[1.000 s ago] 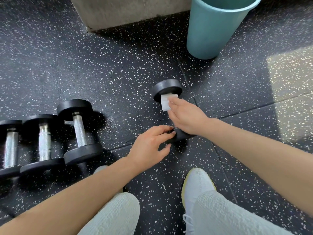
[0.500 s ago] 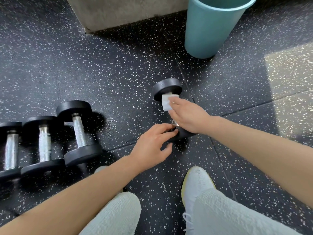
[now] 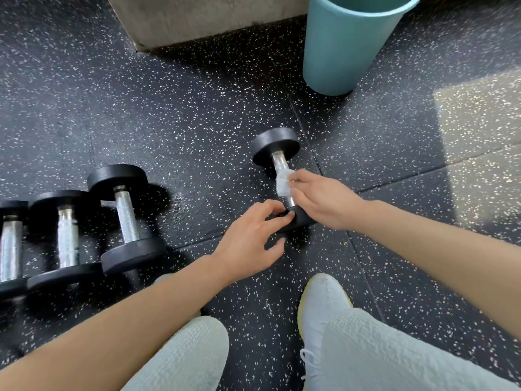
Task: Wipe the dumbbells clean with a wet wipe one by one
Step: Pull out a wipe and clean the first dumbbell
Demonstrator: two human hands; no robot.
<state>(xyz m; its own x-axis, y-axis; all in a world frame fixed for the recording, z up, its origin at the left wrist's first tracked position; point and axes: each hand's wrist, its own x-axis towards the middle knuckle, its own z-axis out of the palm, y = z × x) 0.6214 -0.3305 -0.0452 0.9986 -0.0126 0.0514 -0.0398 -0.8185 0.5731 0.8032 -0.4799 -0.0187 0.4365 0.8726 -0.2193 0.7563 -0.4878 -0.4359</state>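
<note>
- Low at the middle of the speckled black floor (image 3: 183,122), the right hand (image 3: 324,201) pinches a white wipe (image 3: 282,182) between thumb and fingers. The wipe is wrapped round the chrome bar of a dumbbell (image 3: 275,149), about midway along it.
- The dumbbell lies on the floor, its far head toward the bin and its near head toward the person.
- The left hand (image 3: 248,241) grips that near head, palm down: fingers curled over its top rim, thumb spread low beside it.
- Both forearms are bare and reach in from the bottom corners of the view, meeting at the dumbbell.
- Past the far head and well apart from it, a pale blue bin (image 3: 344,46) stands upright. Its mouth is cut off by the top edge, so what it holds cannot be told.
- Left of the bin sits a grey concrete block (image 3: 203,18), its corner resting on the floor.
- Off to the left, well apart from the hands, a row of three dumbbells (image 3: 66,238) lies side by side, bars roughly parallel — the leftmost is cut by the frame edge.
- Nearest the camera are two knees in pale knit trousers (image 3: 186,356), and a white shoe (image 3: 324,300) with a yellow sole edge, below the right wrist.
</note>
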